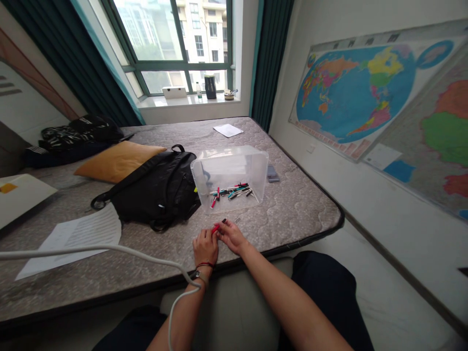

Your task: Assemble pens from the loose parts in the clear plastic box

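**2 hands close on 1 red pen at the mattress edge**

Nearest the camera, the left hand (205, 247) and the right hand (231, 236) meet over the mattress (292, 209), fingertips pinched together on a small red pen (215, 228). Both hands are closed on it, the left at the red end and the right at the darker end; whether cap and barrel are joined or apart is too small to tell. Working it low over the bed near the edge probably keeps any loose piece from dropping to the floor. A white cable (109, 249) runs past the left wrist.

Just beyond the grip stands a clear plastic bin (234, 163), tipped so its open mouth faces the hands, with a scatter of pens (232, 191) lying on its lower wall; that tilt likely keeps them within easy reach. To the left of the grip lie a black backpack (157, 190) and a printed sheet (84, 231), and farther off an orange cushion (117, 160). Beyond the bin, to its right, is a small dark card (272, 173), then a paper (227, 129) near the window (175, 44). A world map (358, 87) hangs on the wall at right.
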### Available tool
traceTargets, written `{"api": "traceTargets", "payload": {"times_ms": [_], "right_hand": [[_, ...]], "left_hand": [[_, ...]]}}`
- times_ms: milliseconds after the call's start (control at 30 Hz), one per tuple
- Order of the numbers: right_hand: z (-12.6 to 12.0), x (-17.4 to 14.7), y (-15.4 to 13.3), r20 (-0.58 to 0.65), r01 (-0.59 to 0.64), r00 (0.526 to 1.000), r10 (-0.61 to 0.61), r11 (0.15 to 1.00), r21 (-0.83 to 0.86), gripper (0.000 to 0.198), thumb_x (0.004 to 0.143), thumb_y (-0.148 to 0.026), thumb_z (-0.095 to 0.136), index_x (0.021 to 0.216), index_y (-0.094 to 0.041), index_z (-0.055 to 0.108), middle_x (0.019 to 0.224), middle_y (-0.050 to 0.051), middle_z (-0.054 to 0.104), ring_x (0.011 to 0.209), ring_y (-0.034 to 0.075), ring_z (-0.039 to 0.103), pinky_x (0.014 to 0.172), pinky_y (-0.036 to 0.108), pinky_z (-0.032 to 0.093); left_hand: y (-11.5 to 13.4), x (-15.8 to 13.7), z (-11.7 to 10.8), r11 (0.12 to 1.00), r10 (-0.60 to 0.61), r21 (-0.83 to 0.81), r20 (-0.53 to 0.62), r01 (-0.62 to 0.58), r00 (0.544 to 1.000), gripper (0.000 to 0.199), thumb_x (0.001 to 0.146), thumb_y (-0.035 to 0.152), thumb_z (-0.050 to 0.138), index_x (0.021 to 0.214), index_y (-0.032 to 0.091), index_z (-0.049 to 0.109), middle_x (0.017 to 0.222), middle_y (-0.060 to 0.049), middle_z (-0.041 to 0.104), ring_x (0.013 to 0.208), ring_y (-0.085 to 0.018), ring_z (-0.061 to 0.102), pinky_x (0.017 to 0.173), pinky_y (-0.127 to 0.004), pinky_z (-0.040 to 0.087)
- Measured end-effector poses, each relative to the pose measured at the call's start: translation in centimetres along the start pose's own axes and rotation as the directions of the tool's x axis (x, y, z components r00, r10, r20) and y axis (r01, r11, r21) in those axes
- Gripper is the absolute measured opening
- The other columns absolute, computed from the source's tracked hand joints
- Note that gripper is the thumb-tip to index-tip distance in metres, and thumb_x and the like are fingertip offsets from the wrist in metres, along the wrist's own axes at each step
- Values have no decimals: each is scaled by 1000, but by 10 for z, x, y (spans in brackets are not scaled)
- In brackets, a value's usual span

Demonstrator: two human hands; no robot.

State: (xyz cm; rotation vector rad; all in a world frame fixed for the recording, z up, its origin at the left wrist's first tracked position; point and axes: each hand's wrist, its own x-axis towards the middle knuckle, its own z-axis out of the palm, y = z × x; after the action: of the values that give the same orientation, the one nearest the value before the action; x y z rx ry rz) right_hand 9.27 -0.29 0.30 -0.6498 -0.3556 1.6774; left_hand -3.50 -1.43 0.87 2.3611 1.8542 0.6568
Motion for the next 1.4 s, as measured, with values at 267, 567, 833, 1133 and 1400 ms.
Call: {"api": "traceTargets", "payload": {"times_ms": [267,567,833,1133,1400], "right_hand": [[-3,18,7,-258,110,962,-87,991,75,21,87,-36,67,95,-24,52,94,4,72,89,18,69,64,27,54],[4,17,5,-254,61,963,-92,990,-128,30,84,-46,65,103,-28,49,104,5,71,101,19,68,74,30,56],[-10,-11,-19,-160,-55,987,-4,928,-368,42,74,-50,75,99,-24,54,111,10,68,108,24,66,76,34,57],[-51,-27,-71,-210,-176,977,35,689,-704,40,73,-51,74,91,-19,60,81,4,68,59,15,67,45,23,50],[-44,29,-123,-70,-32,991,-114,307,-951,27,79,-47,65,81,-20,65,69,2,68,49,14,60,42,23,43]], "left_hand": [[-1,-1,2,998,-24,-61,-60,20,998,30,100,40,38,112,21,57,104,-9,67,95,-24,60,81,-36,38],[1,-1,-3,998,-43,-48,-41,41,998,28,100,33,37,111,21,61,105,-10,68,98,-23,61,83,-35,39],[0,-2,-3,994,-82,-81,-57,77,995,26,97,29,41,110,22,62,104,-9,68,98,-23,61,83,-34,40],[2,-1,-5,996,-66,-63,-26,64,997,23,90,29,51,108,23,65,109,-10,64,101,-26,57,86,-37,42],[-1,4,0,995,-64,-73,-25,62,998,27,92,31,51,114,28,65,126,-8,60,117,-27,51,93,-42,41]]}}
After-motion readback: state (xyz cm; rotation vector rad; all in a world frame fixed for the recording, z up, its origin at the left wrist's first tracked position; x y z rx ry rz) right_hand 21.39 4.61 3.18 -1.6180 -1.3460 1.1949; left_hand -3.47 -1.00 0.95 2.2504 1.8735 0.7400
